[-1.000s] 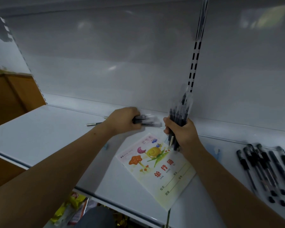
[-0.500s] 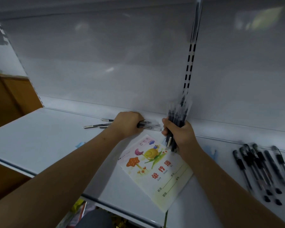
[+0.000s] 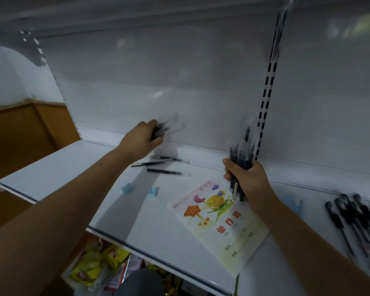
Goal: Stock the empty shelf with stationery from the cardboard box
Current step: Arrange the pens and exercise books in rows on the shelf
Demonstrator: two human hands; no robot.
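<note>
Pens (image 3: pixel 241 165) gripped upright by right hand (image 3: pixel 249 180) above shelf (image 3: pixel 77 163).

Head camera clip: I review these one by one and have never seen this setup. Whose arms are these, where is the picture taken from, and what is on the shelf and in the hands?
There is no machine here. A person wears a wide-angle camera on the head, looking forward and down, so both arms reach in from the bottom of the picture. The left hand is raised above the white shelf and grips a few pens, blurred by motion. The right hand grips an upright bundle of dark pens over the corner of a colourful exercise book that lies flat on the shelf. Also on the shelf are three loose pens under the left hand, two small blue erasers, and a row of black pens at the far right. Below the shelf edge some yellow packets show.
</note>
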